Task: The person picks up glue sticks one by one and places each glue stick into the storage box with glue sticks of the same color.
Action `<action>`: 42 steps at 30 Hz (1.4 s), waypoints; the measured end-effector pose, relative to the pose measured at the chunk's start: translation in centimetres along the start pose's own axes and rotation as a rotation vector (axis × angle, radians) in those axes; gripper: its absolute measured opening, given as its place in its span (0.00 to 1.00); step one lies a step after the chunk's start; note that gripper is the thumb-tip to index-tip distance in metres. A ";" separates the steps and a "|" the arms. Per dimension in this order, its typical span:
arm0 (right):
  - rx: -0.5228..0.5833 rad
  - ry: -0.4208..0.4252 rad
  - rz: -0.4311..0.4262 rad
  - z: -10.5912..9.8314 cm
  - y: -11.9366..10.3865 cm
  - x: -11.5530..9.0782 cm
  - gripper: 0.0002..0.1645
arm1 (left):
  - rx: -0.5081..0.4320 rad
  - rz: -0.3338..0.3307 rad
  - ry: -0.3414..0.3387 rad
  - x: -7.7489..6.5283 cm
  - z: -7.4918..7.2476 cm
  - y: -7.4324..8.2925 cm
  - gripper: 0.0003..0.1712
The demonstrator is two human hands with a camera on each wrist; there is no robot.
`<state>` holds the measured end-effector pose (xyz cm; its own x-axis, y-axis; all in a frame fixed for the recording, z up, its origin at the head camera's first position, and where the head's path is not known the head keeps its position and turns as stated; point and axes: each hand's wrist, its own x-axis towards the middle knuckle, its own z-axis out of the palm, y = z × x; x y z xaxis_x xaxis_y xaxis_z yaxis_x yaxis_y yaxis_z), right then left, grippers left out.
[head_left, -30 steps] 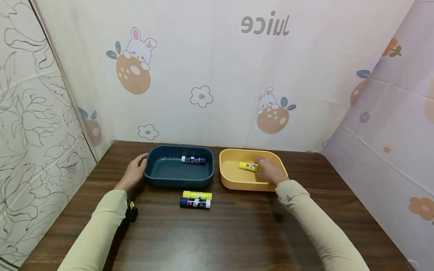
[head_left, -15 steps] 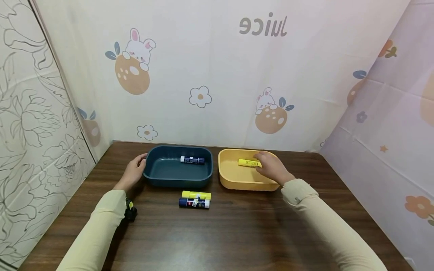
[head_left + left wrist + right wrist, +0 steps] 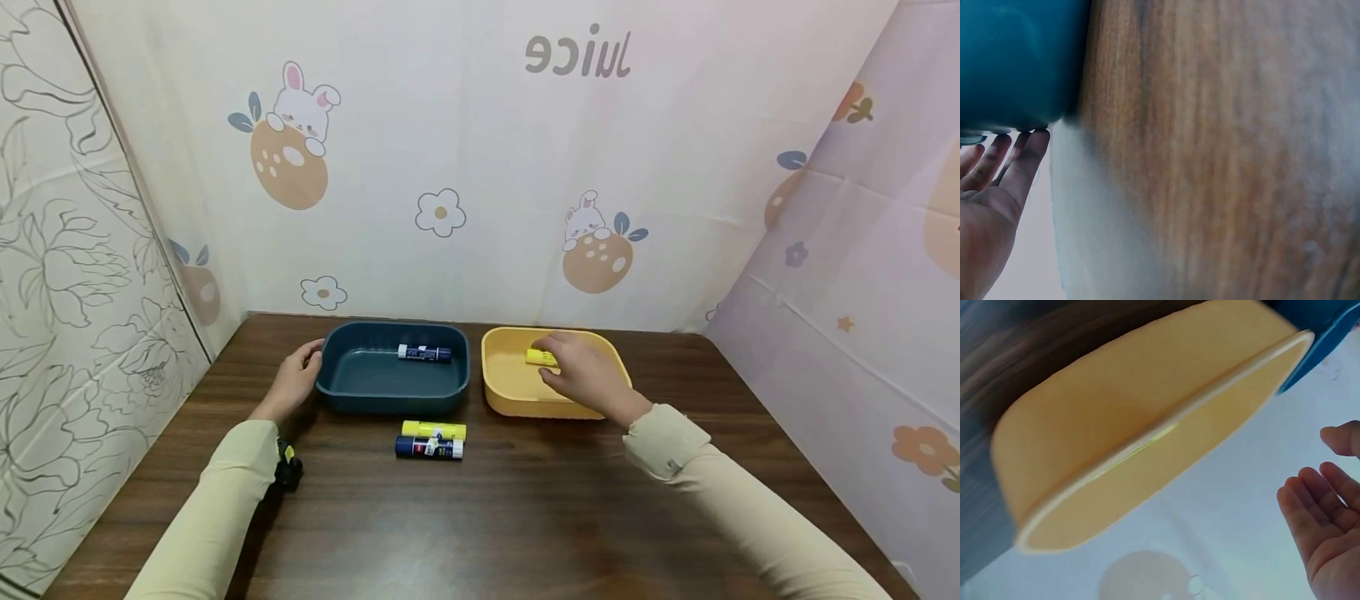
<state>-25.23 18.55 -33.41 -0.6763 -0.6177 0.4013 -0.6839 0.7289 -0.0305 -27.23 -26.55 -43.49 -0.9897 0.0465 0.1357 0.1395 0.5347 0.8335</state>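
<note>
My left hand (image 3: 291, 382) touches the left end of the dark blue tray (image 3: 378, 382); in the left wrist view its straight fingertips (image 3: 1040, 139) meet the tray wall. A navy glue stick (image 3: 424, 353) with a white end lies inside that tray. Over the yellow tray (image 3: 517, 385) is my right hand (image 3: 588, 375), thumb and fingers apart with nothing between them in the right wrist view. It partly covers a yellow glue stick (image 3: 536, 357) lying in the tray. In front of the blue tray, another yellow glue stick (image 3: 433, 430) lies beside a second navy glue stick (image 3: 429, 448).
The trays stand side by side near the back edge of the brown wooden table (image 3: 480, 517). A printed curtain (image 3: 495, 150) hangs right behind it. A black device (image 3: 288, 468) sits at the left wrist.
My right hand has come off the yellow glue stick, lifted and moved slightly left above the yellow tray. The left hand stays at the blue tray.
</note>
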 end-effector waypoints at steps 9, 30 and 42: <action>0.080 0.007 -0.034 -0.1 -3.8 0.7 0.20 | -0.004 -0.006 0.002 0.1 0.0 -0.2 0.29; 0.136 -0.080 -0.177 3.8 -10.1 1.4 0.18 | -0.004 0.003 0.002 0.0 0.0 -0.2 0.29; 0.150 -0.267 -0.067 6.9 -11.2 1.0 0.19 | -0.002 -0.009 0.011 0.0 0.1 -0.1 0.28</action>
<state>-20.11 7.71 -38.99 -0.6624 -0.7333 0.1532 -0.7490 0.6442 -0.1551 -27.29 -26.52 -43.59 -0.9905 0.0324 0.1337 0.1303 0.5333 0.8359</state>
